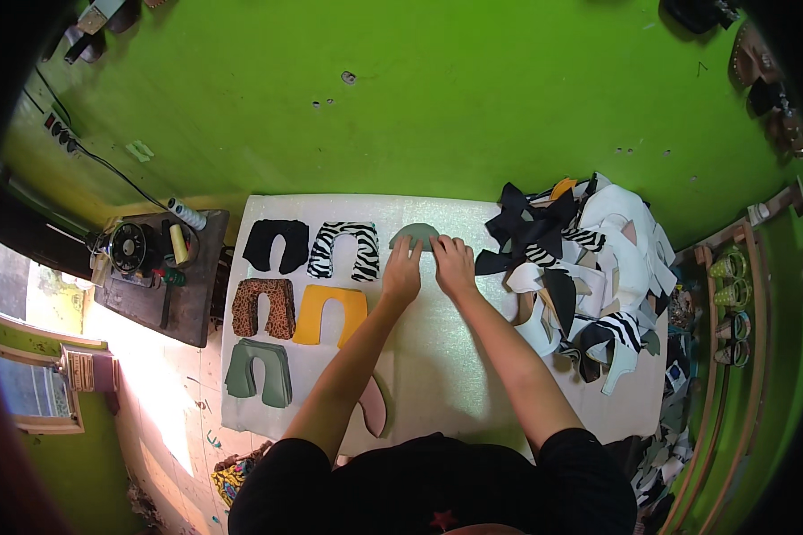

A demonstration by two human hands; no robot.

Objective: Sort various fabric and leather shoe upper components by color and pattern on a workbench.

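Note:
On a white work surface [437, 357], my left hand [402, 270] and my right hand [452, 265] lie flat, side by side, pressing on a grey-green U-shaped cut piece [414, 234] whose curved top shows beyond my fingers. To the left lie other U-shaped pieces in rows: a black one [276, 243], a zebra-striped one [344, 249], a leopard-print one [264, 307], a yellow one [330, 313] and a grey-green stack [260, 371]. A pink piece [375, 406] lies beside my left forearm.
A heap of black, white and zebra-striped cut pieces [580, 276] fills the right side of the surface. A sewing machine [132, 247] with thread spools stands on a dark table at the left. Shoes sit on a wooden rack [732, 303] at the right. A green wall rises behind.

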